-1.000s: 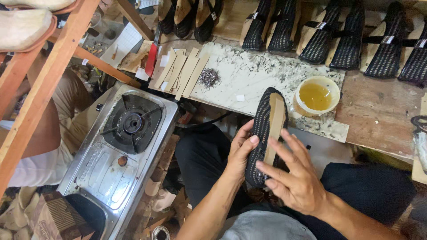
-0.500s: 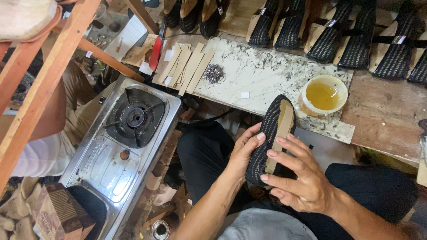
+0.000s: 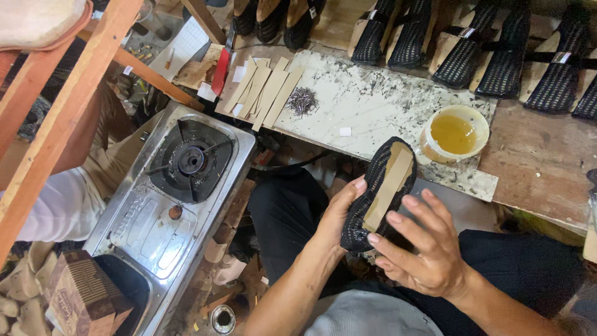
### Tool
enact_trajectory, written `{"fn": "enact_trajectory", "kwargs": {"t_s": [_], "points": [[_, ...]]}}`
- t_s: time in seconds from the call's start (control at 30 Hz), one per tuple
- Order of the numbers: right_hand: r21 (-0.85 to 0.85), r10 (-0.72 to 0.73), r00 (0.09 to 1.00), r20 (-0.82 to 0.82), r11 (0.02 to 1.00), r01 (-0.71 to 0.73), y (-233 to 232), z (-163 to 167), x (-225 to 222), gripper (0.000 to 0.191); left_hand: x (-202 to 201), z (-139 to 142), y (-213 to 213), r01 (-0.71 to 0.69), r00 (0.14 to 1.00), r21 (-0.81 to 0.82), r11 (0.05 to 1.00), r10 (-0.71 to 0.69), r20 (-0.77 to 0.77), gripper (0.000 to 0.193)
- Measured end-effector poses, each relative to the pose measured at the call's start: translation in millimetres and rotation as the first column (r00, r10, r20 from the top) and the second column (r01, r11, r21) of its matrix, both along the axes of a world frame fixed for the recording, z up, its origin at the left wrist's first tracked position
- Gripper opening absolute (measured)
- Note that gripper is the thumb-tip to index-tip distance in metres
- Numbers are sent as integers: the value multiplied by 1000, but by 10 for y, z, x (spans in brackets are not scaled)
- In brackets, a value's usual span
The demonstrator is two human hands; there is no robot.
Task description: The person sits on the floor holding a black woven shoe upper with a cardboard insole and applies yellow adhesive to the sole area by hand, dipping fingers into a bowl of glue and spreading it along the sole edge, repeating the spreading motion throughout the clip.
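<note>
Item: black shoe point(image 3: 373, 196), sole-side up so I reach its tan strip point(image 3: 390, 186). Left hand point(image 3: 341, 214) clasps its edge, steadying; right hand point(image 3: 426, 252) spread, fingertips pressing.

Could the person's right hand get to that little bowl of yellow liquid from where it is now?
Probably yes. The bowl sits open on the speckled slab, just beyond the black woven shoe, with nothing covering it. But the right hand is pressing on the shoe, so it would have to let go first.
</note>
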State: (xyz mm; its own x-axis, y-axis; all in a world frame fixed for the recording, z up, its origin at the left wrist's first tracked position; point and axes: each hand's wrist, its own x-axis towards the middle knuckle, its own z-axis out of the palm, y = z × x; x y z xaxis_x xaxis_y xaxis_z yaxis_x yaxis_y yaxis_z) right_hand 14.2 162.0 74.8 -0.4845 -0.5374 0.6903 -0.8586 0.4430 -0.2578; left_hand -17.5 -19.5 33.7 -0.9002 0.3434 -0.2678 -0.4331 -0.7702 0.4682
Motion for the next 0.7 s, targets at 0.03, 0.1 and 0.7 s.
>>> {"fn": "enact_trajectory", "kwargs": {"t_s": [0.03, 0.1, 0.7], "points": [[-15, -6, 1000, 3, 1000, 6, 0, 1, -2, 33, -2, -4, -4, -15, 1000, -33, 999, 15, 11, 52], [-10, -7, 1000, 10, 1000, 7, -7, 2, -1, 31, -4, -13, -17, -26, 1000, -50, 998, 26, -1, 52], [-10, 0, 998, 66, 1000, 1, -122, 117, 47, 27, -81, -43, -155, -149, 986, -303, 941, 120, -111, 59]]}}
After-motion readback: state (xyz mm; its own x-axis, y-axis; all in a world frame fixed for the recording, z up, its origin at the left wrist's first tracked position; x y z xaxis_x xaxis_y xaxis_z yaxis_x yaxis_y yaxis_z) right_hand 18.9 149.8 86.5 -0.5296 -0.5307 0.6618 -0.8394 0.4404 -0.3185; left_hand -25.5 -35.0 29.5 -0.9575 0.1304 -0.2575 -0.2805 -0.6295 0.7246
